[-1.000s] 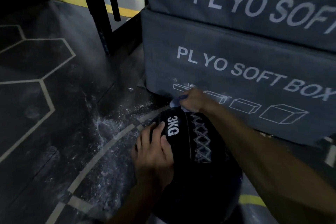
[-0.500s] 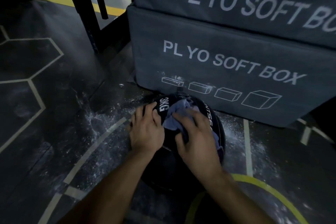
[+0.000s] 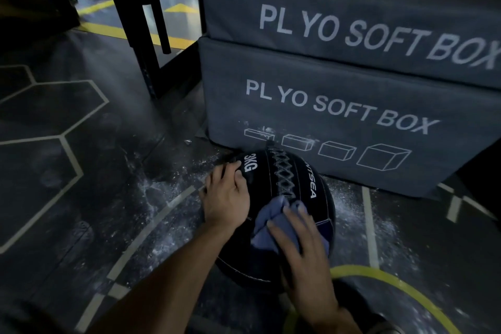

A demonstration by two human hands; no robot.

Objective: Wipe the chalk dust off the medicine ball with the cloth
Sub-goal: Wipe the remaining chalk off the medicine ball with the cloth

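On the chalk-dusted floor (image 3: 151, 198) against the lower plyo soft box (image 3: 339, 127), the round black 3KG medicine ball (image 3: 273, 171) shows its laced seam running away from the camera, left hand (image 3: 226, 198) resting flat-fingered on its side, right hand (image 3: 303, 247) pressing the bluish cloth (image 3: 267, 221) down with spread fingers.

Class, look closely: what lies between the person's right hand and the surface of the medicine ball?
In the head view, the cloth lies under the right hand, pressed flat against the medicine ball.

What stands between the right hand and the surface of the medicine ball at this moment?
Only the cloth. The right hand presses it flat onto the near side of the medicine ball. The left hand rests directly on the ball, with nothing visible between them.
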